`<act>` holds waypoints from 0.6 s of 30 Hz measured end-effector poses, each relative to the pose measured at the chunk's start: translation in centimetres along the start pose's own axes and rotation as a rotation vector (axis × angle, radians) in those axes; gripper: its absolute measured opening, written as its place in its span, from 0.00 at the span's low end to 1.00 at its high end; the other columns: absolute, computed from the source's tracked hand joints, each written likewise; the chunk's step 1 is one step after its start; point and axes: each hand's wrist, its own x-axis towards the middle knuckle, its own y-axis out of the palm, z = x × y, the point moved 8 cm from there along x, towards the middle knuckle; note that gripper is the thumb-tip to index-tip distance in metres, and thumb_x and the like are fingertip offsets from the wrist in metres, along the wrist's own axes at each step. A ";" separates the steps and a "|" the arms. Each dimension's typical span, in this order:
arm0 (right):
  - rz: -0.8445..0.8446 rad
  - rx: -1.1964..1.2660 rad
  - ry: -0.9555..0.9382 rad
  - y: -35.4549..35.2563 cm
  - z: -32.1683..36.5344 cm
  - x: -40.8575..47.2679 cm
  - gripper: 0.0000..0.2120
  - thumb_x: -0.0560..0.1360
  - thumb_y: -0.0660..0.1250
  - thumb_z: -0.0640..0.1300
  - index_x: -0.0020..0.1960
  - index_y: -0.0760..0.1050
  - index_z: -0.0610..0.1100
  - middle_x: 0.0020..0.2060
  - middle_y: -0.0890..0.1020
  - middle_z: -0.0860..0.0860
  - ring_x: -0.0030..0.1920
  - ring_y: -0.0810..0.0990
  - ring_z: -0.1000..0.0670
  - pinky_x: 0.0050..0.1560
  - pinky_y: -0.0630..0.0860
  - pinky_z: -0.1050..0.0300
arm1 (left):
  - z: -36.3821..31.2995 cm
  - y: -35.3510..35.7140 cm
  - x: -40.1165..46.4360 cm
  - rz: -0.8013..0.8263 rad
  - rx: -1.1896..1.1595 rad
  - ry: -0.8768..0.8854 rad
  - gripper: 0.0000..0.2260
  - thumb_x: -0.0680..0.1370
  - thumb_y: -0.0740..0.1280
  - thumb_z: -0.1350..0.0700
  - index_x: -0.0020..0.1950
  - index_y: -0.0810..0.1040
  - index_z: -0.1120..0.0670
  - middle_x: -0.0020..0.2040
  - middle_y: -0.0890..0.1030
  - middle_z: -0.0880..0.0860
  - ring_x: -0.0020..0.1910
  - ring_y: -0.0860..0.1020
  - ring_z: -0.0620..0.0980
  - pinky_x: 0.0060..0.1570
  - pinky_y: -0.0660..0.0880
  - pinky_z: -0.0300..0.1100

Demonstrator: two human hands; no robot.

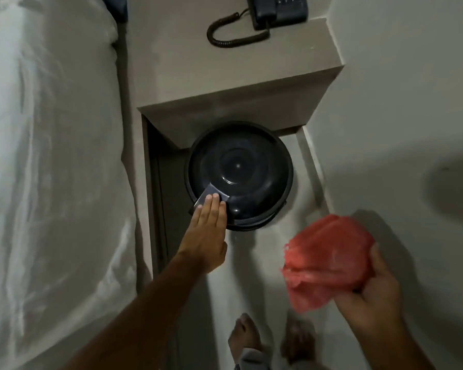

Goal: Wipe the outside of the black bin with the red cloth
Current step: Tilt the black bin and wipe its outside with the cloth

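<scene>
Black bin (241, 169) seemingly tucked under nightstand (233, 76) edge

A glossy black round plastic bin (239, 173) stands on pale grey floor (385, 129). The crumpled cloth (328, 259) is plain red. White bedding (51, 156) lies left; a dark grey corded telephone (278, 8) sits far.

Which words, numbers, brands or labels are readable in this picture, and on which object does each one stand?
No text can be read.
Telephone keypad: small light marks on the keys, too blurred to read.
Black bin lid: no readable label or brand.
Red cloth: no print to be seen.
</scene>
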 end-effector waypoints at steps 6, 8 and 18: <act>-0.035 0.039 0.037 -4.4 -4.8 2.5 0.26 0.83 0.58 0.58 0.74 0.71 0.42 0.68 0.79 0.40 0.67 0.77 0.42 0.70 0.69 0.37 | -1.1 -0.6 3.1 -0.174 0.166 0.151 0.47 0.69 0.64 0.44 0.76 0.42 0.65 0.78 0.44 0.67 0.77 0.42 0.64 0.75 0.45 0.57; 0.004 0.046 0.018 -5.0 -5.6 5.6 0.25 0.83 0.59 0.57 0.72 0.74 0.42 0.65 0.81 0.40 0.64 0.79 0.41 0.64 0.73 0.35 | -1.1 -1.3 4.6 -0.251 0.221 0.216 0.51 0.66 0.66 0.41 0.76 0.44 0.64 0.78 0.45 0.67 0.77 0.44 0.63 0.75 0.46 0.57; 0.206 -0.093 -0.050 -2.4 -12.3 19.9 0.16 0.78 0.64 0.35 0.64 0.70 0.36 0.54 0.80 0.35 0.49 0.83 0.37 0.40 0.81 0.40 | -0.1 0.6 6.3 -0.552 0.179 0.252 0.44 0.63 0.63 0.40 0.75 0.60 0.62 0.77 0.61 0.63 0.77 0.56 0.61 0.73 0.57 0.58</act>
